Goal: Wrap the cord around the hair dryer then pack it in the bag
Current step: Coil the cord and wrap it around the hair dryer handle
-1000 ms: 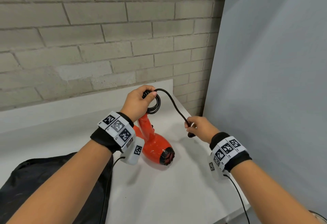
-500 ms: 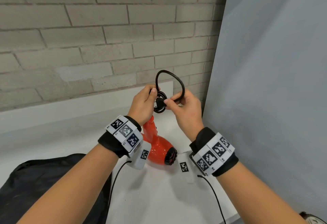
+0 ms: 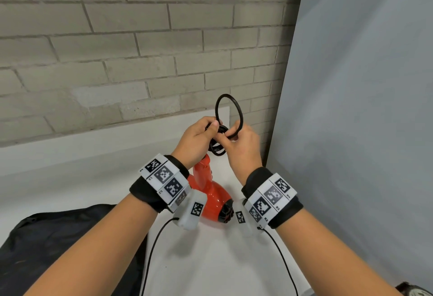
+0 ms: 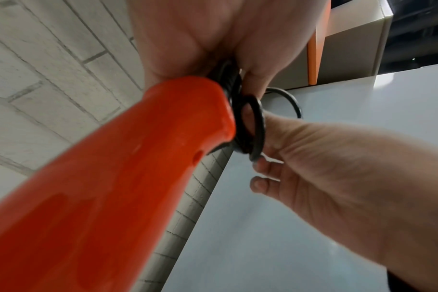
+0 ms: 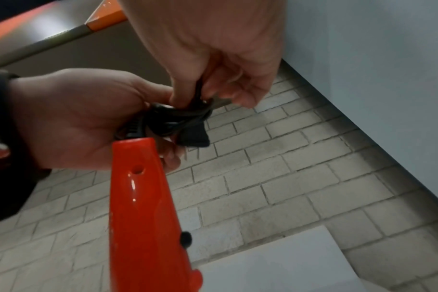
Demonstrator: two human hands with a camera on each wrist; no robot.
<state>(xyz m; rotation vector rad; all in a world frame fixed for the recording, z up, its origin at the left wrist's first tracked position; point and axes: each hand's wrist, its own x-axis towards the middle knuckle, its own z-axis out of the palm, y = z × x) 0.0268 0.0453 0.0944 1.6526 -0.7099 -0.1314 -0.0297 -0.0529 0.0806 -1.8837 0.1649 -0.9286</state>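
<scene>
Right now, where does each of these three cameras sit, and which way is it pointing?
Head: on the forehead, looking down at both forearms, the glossy red hair dryer and black fabric bag.
Left wrist: under the left hand, looking along the dryer's handle.
Right wrist: under the right hand, looking up past the coiled black cord.
All share dryer, cord and both hands.

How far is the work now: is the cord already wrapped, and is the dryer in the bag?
Mostly wrapped: several cord coils sit bunched at the handle end of the red hair dryer, held by the left hand. In hand: the right hand pinches the last loop, which stands above both hands. Left: securing that loop and packing; the black bag lies on the table, without the dryer.
</scene>
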